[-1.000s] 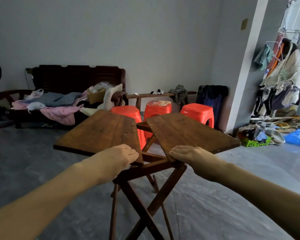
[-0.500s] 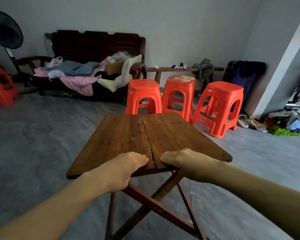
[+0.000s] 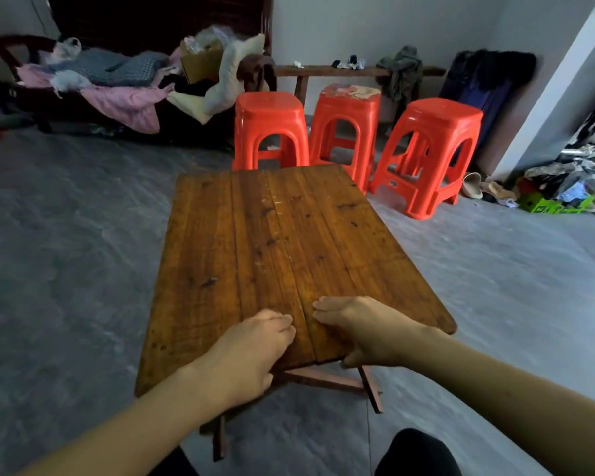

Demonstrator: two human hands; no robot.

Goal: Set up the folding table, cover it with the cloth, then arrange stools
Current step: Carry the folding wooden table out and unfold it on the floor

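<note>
Head cam: table point(image 3: 272, 249) sits flat right in front, both halves meeting. Left hand point(image 3: 251, 352) and right hand point(image 3: 364, 334) each grip its near edge beside the seam, fingers on top.

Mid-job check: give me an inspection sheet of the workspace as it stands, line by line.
Surface: brown wooden folding table top, both halves flat, seam closed, bare.
Job's things: three orange plastic stools beyond the far edge; cloth for covering not identifiable.
Clutter: clothes and a cardboard box on dark wooden sofa; shoes and bags by white pillar.
Hands: left hand and right hand grip the near edge, one on each side of the seam.
Cables: nothing seen.
Surroundings: grey floor, wooden bench by the wall.
</note>
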